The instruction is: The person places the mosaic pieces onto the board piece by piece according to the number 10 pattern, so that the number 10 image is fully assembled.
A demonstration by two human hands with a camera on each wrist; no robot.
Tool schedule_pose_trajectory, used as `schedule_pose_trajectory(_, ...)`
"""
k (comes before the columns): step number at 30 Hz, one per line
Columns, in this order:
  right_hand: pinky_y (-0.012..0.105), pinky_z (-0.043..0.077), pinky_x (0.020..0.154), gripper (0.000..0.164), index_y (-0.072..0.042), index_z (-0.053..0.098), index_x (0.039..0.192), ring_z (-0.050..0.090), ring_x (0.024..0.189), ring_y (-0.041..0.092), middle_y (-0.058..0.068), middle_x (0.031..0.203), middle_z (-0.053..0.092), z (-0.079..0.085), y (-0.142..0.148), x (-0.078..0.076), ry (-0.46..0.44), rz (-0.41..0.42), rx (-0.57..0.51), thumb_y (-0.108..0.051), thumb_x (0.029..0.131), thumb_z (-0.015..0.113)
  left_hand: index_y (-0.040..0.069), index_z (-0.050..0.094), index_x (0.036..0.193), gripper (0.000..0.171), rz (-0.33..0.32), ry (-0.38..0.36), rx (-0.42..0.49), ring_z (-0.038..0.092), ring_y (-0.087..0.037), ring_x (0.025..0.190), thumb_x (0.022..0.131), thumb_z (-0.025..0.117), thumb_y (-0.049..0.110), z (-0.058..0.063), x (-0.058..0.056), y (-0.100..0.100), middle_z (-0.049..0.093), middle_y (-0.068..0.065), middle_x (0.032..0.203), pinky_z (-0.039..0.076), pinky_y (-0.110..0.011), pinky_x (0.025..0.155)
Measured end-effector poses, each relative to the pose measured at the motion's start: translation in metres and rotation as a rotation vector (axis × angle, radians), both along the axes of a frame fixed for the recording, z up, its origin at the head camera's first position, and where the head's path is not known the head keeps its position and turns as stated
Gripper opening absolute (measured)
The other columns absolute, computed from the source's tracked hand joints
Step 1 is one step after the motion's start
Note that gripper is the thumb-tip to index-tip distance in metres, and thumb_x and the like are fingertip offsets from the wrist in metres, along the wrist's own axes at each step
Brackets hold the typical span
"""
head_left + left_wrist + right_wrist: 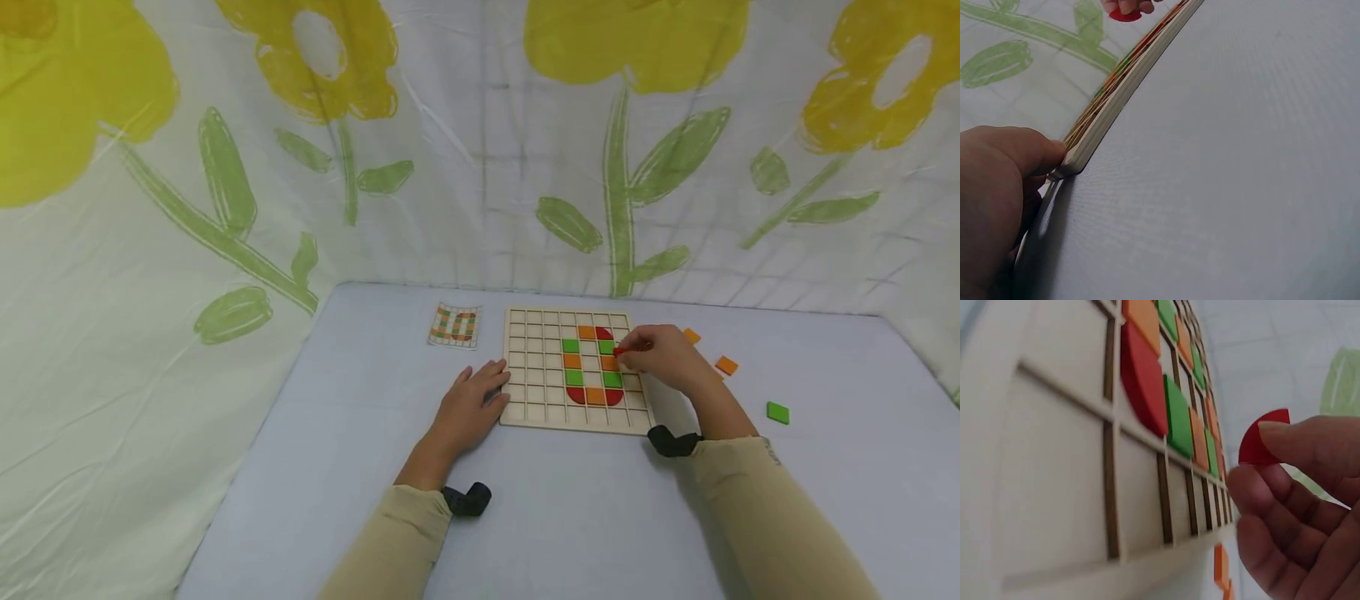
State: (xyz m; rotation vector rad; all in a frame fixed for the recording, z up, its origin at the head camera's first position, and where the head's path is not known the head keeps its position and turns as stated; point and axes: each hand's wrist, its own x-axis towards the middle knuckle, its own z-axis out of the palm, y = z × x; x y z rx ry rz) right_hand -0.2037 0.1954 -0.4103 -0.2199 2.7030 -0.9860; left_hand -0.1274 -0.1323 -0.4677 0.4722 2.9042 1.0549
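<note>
My right hand (660,354) pinches a red quarter-circle tile (1262,439) between thumb and fingers, above the right part of the wooden grid board (536,362). On the board, green, orange and red tiles form a ring, with rounded red pieces at three corners; a green tile (1179,419) and an orange tile (595,396) are among them. The ring's upper left corner has no tile. With extended fingers, my left hand (468,404) touches the board's left edge; its thumb (1035,150) lies at the near corner.
A small pattern card (454,326) with a coloured grid lies left of the board. Loose orange tiles (726,365) and a green tile (777,412) lie on the white table (570,517) to the right. A flower-printed curtain (480,167) hangs behind the table.
</note>
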Motion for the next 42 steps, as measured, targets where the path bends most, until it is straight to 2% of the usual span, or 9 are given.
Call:
schedule_pose_trajectory(4,0.031,0.052,0.073,0.037,-0.011,0.063,0.131,0.06,0.092,0.028,0.015,0.111,0.065,-0.002,-0.013,-0.013,0.028,0.024,-0.028,-0.023,0.096,0.062,0.01,0.054,0.142,0.045,-0.006,0.003,0.009,0.037,-0.018,0.144,0.1,0.056,0.027,0.001,0.0,0.0,0.043,0.002,0.154,0.018,-0.041,0.125)
schedule_pose_trajectory(6,0.033,0.053,0.075,0.039,-0.013,0.061,0.135,0.06,0.095,0.028,0.017,0.117,0.065,-0.003,-0.019,-0.018,0.029,0.034,-0.034,-0.023,0.097,0.061,0.009,0.055,0.141,0.044,-0.01,0.005,0.02,0.038,-0.019,0.144,0.1,0.056,0.026,0.001,0.001,0.001,0.043,0.0,0.154,0.018,-0.042,0.125)
schedule_pose_trajectory(10,0.035,0.055,0.076,0.036,-0.01,0.065,0.129,0.063,0.095,0.029,0.02,0.116,0.068,-0.007,-0.029,-0.028,0.022,0.053,-0.045,-0.024,0.096,0.063,0.009,0.055,0.14,0.044,-0.018,0.0,0.016,0.038,-0.019,0.144,0.1,0.056,0.026,0.001,0.002,0.004,0.044,0.0,0.153,0.018,-0.041,0.125)
schedule_pose_trajectory(15,0.031,0.053,0.071,0.035,-0.009,0.068,0.121,0.064,0.089,0.027,0.016,0.108,0.07,-0.015,-0.039,-0.038,0.002,0.024,-0.052,-0.031,0.094,0.067,0.01,0.056,0.14,0.044,-0.019,-0.016,-0.009,0.037,-0.017,0.144,0.1,0.056,0.027,-0.003,0.004,0.007,0.044,0.002,0.154,0.018,-0.04,0.125)
schedule_pose_trajectory(20,0.032,0.053,0.072,0.029,-0.009,0.069,0.114,0.066,0.088,0.025,0.013,0.106,0.071,-0.023,-0.051,-0.044,-0.01,-0.013,-0.093,-0.029,0.092,0.069,0.011,0.054,0.142,0.045,-0.015,-0.026,0.014,0.037,-0.016,0.144,0.1,0.056,0.028,-0.003,0.007,0.008,0.042,0.003,0.154,0.018,-0.039,0.125)
schedule_pose_trajectory(29,0.04,0.052,0.078,0.028,-0.009,0.073,0.11,0.06,0.097,0.031,0.016,0.114,0.066,-0.024,-0.066,-0.045,0.016,-0.081,0.021,-0.03,0.092,0.069,0.011,0.054,0.141,0.044,-0.004,-0.026,0.024,0.036,-0.016,0.145,0.101,0.055,0.028,-0.003,0.008,0.006,0.041,0.003,0.155,0.017,-0.039,0.125)
schedule_pose_trajectory(33,0.044,0.053,0.082,0.031,-0.011,0.073,0.115,0.061,0.099,0.033,0.017,0.117,0.066,-0.024,-0.069,-0.047,0.02,-0.04,0.065,-0.032,0.094,0.067,0.011,0.054,0.141,0.044,-0.002,-0.017,0.021,0.036,-0.015,0.145,0.101,0.056,0.028,-0.003,0.007,0.004,0.041,0.004,0.155,0.017,-0.038,0.125)
schedule_pose_trajectory(42,0.051,0.052,0.093,0.028,-0.016,0.071,0.124,0.058,0.112,0.036,0.017,0.124,0.063,-0.021,-0.07,-0.053,0.052,0.133,0.137,-0.026,0.099,0.06,0.011,0.055,0.141,0.044,0.007,-0.005,0.016,0.037,-0.016,0.144,0.101,0.056,0.028,0.002,0.005,0.001,0.042,0.003,0.154,0.018,-0.039,0.125)
